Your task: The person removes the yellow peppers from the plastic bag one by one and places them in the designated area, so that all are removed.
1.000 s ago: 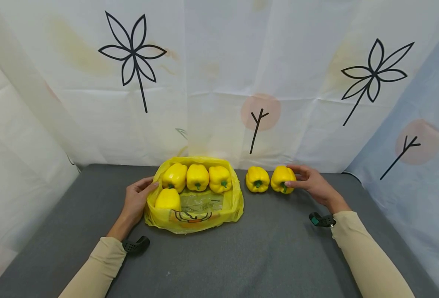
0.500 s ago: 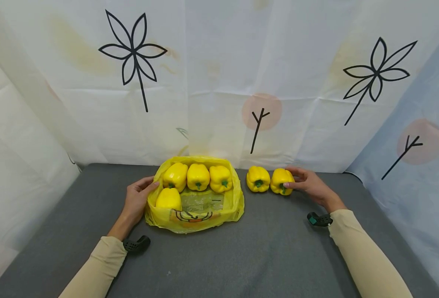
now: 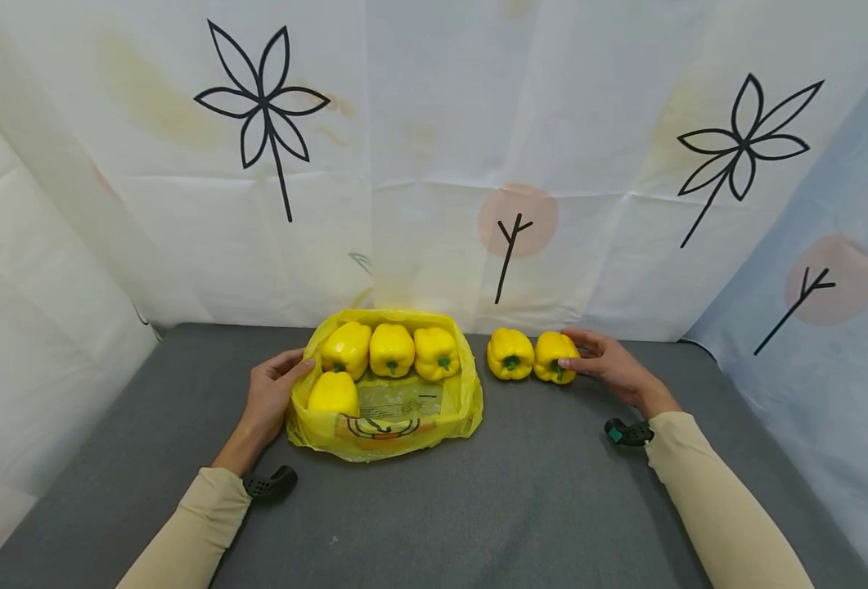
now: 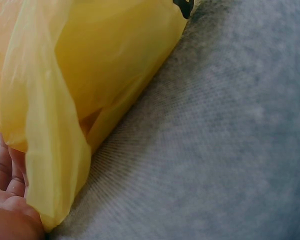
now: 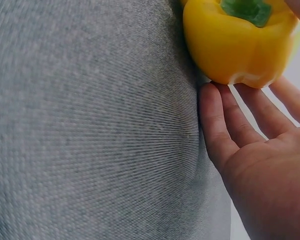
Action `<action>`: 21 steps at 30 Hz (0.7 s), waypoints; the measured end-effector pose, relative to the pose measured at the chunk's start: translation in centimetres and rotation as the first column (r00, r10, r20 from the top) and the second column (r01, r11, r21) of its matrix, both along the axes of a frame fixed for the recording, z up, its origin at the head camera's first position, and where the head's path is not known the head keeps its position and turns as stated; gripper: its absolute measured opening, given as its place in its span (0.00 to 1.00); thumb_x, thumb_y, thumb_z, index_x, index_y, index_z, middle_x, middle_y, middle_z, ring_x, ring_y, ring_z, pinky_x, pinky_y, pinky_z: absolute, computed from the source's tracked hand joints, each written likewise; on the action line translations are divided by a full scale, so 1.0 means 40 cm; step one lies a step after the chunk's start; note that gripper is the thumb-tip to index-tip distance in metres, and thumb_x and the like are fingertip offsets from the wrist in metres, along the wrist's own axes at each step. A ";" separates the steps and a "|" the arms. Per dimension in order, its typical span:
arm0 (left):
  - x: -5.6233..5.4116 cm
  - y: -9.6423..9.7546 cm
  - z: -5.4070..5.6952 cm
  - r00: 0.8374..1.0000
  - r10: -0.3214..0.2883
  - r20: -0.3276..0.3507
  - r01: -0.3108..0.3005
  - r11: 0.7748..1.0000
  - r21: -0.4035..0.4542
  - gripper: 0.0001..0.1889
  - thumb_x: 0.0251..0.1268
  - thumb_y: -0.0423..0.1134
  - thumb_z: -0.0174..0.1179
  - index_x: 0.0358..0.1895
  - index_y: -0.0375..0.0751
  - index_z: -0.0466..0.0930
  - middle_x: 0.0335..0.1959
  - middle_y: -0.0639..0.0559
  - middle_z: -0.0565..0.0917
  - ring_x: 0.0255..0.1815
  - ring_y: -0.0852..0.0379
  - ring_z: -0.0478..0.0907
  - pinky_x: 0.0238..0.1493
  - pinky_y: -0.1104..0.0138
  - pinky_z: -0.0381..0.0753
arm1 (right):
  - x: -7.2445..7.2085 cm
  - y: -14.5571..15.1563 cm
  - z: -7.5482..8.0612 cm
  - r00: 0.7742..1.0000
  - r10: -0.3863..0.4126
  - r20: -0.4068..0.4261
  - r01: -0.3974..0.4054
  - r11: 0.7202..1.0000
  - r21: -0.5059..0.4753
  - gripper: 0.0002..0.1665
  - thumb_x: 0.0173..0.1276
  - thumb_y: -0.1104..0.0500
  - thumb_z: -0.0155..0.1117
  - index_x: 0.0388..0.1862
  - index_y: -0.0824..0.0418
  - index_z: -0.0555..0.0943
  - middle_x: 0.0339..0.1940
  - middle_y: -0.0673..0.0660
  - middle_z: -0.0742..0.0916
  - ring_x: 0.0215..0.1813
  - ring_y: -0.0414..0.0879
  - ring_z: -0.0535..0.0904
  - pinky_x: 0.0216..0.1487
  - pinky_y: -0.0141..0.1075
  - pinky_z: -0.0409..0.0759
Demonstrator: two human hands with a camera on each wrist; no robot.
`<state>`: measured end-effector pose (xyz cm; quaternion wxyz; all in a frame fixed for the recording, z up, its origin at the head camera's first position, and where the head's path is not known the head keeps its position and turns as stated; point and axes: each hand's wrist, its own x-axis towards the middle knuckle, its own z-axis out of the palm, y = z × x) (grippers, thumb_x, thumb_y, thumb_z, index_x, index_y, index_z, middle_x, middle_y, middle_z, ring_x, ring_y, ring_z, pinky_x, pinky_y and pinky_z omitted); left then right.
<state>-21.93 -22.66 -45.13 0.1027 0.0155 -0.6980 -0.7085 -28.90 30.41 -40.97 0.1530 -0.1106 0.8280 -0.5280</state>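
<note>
A yellow plastic bag (image 3: 385, 448) lies with its mouth rolled wide, and several yellow bell peppers (image 3: 392, 350) sit inside. My left hand (image 3: 267, 397) holds the bag's left side; in the left wrist view its fingers (image 4: 2, 167) are partly behind the plastic. To the right of the bag are two more bell peppers on the grey cloth. My right hand (image 3: 610, 364) grips the right-hand pepper (image 3: 549, 352), thumb at its front near the green stem and fingers along its right side and back. The other pepper (image 3: 503, 352) is right beside it.
Grey cloth (image 3: 434, 523) covers the table. White printed curtains (image 3: 419, 147) rise just behind the bag and peppers, with more hangings at the left and right. Each wrist wears a dark strap with a camera.
My right hand has shifted slightly left with its pepper, which now sits closer to the neighbouring one. The left hand and the bag have stayed where they were.
</note>
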 end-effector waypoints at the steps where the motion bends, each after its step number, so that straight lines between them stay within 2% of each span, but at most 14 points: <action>1: 0.000 0.000 0.000 1.000 0.000 -0.001 0.000 1.000 -0.001 0.23 0.74 0.38 0.63 0.63 0.22 0.76 0.42 0.60 0.84 0.42 0.62 0.82 0.43 0.72 0.84 | -0.001 0.000 -0.001 1.000 0.000 0.004 0.000 1.000 -0.003 0.49 0.73 0.53 0.68 0.82 0.64 0.54 0.81 0.68 0.57 0.80 0.69 0.51 0.72 0.64 0.61; 12: -0.001 -0.002 -0.001 1.000 0.013 -0.002 -0.013 1.000 -0.001 0.21 0.74 0.37 0.63 0.61 0.23 0.77 0.42 0.59 0.84 0.42 0.62 0.82 0.43 0.72 0.84 | 0.004 -0.004 -0.006 1.000 -0.024 0.018 0.025 0.999 -0.022 0.51 0.73 0.52 0.69 0.83 0.62 0.51 0.81 0.71 0.55 0.80 0.69 0.49 0.73 0.65 0.57; 21: 0.001 -0.001 0.000 1.000 -0.003 0.004 0.003 1.000 -0.020 0.24 0.75 0.38 0.62 0.64 0.23 0.75 0.43 0.59 0.83 0.43 0.64 0.81 0.44 0.73 0.83 | 0.026 -0.005 0.004 0.998 -0.056 -0.003 0.056 0.995 -0.084 0.51 0.73 0.56 0.68 0.84 0.63 0.49 0.80 0.71 0.57 0.78 0.69 0.54 0.73 0.64 0.58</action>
